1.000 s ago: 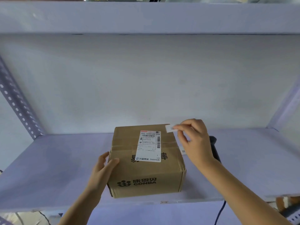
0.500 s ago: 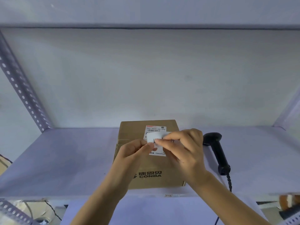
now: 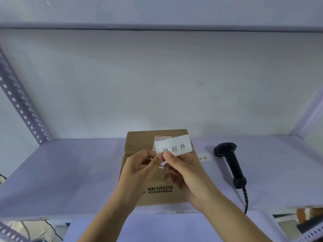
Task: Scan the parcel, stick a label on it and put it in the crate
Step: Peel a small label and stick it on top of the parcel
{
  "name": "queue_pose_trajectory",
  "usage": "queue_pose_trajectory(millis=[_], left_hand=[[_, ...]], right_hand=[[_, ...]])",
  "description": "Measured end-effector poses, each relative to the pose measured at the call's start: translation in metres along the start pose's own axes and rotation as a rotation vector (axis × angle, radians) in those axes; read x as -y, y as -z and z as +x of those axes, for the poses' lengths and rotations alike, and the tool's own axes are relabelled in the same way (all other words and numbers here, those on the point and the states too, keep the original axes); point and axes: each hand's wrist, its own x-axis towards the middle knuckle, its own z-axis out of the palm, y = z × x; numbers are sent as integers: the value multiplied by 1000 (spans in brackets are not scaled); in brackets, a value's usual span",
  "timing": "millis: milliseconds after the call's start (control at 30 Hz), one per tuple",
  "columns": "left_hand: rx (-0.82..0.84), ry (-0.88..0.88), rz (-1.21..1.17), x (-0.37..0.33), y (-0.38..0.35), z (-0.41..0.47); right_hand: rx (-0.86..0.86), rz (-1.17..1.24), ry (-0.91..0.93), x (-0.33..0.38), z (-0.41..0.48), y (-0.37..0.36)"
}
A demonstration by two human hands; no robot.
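A brown cardboard parcel point(image 3: 139, 142) printed CONBA sits on the white shelf point(image 3: 70, 172), with a white shipping slip point(image 3: 160, 138) on its top. Above the parcel I hold a small white label point(image 3: 176, 145) with three black characters. My right hand point(image 3: 185, 173) pinches its lower left edge between thumb and fingers. My left hand point(image 3: 139, 166) pinches the same corner from the left. Both hands hover over the parcel's top and hide much of the slip. A black handheld scanner point(image 3: 230, 163) lies on the shelf to the right.
Another small white label point(image 3: 203, 158) lies on the shelf between parcel and scanner. The scanner's coiled cable point(image 3: 245, 198) drops over the shelf's front edge. A perforated metal upright point(image 3: 22, 109) stands at left. A white wall closes the back.
My right hand brought the label from the parcel's right side to above its top. My left hand left the parcel's side and came up to pinch the label's corner.
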Motion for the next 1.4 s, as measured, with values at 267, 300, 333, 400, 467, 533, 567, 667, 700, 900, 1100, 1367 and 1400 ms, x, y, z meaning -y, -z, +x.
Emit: queue_pose_trajectory(millis=[267,300,333,400,467,533,567,667,700,900,1100,1367,1400], left_hand=[[128,-49,-124,4,12,1],[142,-52,-125,5,12,1],[150,-53,-125,5,11,2],[149,-60,-125,6,11,2],[149,-62,-134,6,11,3],[162,-56,-172,5,12,3],[173,-59,-190,4,11,2],[174,-78,-194,4,11,2],[172,-80,-188,4,11,2],[136,-66,-204,5,11,2],[115,-98,-166,7,10,3],[138,-111,-257,7,7,2],[141,-114,-267,7,6,2]], right_hand=[[-24,151,-48,9,2,-2],[-12,156,-56,9,2,-2],[0,153,-58,9,2,-3],[20,154,-51,10,1,-5],[29,165,-51,10,1,-6],[30,181,-59,10,1,-6],[28,190,-63,10,1,-6],[34,190,-68,10,1,-7],[43,186,-66,9,1,-7],[67,202,-67,9,1,-7],[78,229,-80,9,1,-7],[72,229,-97,9,0,-8],[68,228,-100,9,0,-8]])
